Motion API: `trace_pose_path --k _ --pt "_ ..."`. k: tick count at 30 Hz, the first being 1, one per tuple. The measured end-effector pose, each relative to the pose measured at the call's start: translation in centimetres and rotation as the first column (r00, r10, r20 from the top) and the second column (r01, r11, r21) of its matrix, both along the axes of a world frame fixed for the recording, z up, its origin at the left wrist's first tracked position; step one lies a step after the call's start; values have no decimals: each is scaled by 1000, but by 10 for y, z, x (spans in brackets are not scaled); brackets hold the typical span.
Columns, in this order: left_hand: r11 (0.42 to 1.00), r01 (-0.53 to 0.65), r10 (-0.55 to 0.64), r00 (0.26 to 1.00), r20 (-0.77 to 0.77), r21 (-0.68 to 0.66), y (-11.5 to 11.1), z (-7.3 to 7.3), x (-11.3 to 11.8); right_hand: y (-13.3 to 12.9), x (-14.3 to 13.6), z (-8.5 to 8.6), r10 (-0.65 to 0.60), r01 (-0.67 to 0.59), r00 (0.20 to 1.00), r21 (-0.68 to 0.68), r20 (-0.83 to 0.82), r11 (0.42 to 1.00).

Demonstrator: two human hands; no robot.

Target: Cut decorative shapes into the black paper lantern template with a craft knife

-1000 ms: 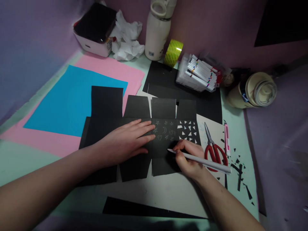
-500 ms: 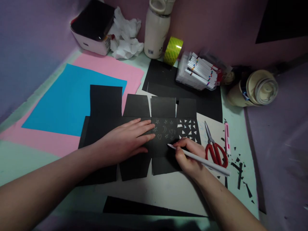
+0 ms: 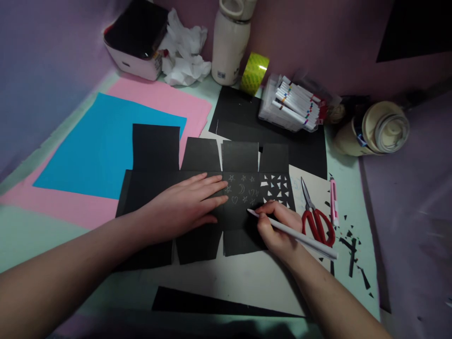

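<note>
The black card lies flat near the middle of the counter, above a white sheet, and its panel with small pale stars, hearts and a moon is between the two hands. The left hand rests flat, with its fingers a little spread and holding nothing, their tips on the left border of this panel. The right hand holds a white pen, the fingers pinched narrow close to its tip, which is at the plain part on the near side of the drawings; if it really touches, I cannot tell. To draw well here, I think the left hand should press gently and evenly, so that the card does not slide, and the pen should make light, short strokes, leaving a small gap between the shapes. The right wrist should better not rub the finished lines, nor catch the panel of cut triangular holes on the right. About the containers: on the far side, a clear box contains many white markers with coloured bands. The cream bottle, the black-topped box at far left and the round cream jar at far right do not show clearly their contents.
</note>
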State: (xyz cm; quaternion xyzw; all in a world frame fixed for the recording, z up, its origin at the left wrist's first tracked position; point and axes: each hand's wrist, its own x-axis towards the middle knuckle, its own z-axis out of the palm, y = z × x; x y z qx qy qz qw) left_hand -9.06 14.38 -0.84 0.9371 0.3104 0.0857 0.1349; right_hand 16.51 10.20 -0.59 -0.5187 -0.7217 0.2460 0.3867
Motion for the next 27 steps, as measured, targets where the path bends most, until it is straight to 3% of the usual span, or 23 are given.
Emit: trace_pose_path --k 9,21,27 --pt "1000 5 -5 1000 12 -3 0 -1 -1 0 1 1 -8 8 1000 -1 16 1000" --pt "999 -3 5 1000 31 -33 0 1 0 2 0 5 106 -106 994 20 7 994" --pt "1000 3 -3 1000 18 -21 -1 -1 -1 0 0 2 108 -107 994 41 -33 993"
